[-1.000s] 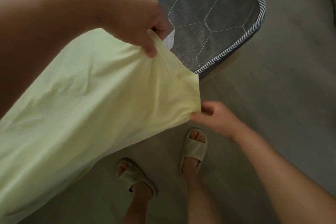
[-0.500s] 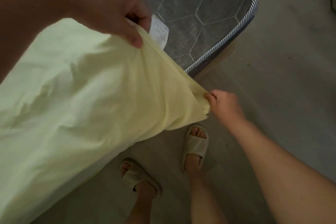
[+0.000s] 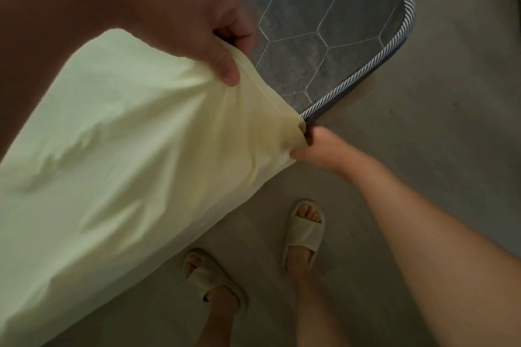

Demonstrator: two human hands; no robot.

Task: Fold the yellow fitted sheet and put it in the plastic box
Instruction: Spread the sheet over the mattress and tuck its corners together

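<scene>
Well, left hand [image 3: 194, 28], right hand [image 3: 324, 151]: both tight on yellow fitted sheet [image 3: 127, 177], partly offscreen.

yellow fitted sheet [image 3: 127, 163] | pale, wrinkled | corner lifted off mattress [image 3: 324, 31]

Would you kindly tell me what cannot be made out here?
Plastic box: nowhere in the head view.
Pale yellow fitted sheet: runs off the left and bottom edges; the left forearm covers its top.
Right hand: fingertips hidden behind the sheet corner it pinches.
Grey quilted mattress: partly under the sheet, cut by the top edge.
</scene>
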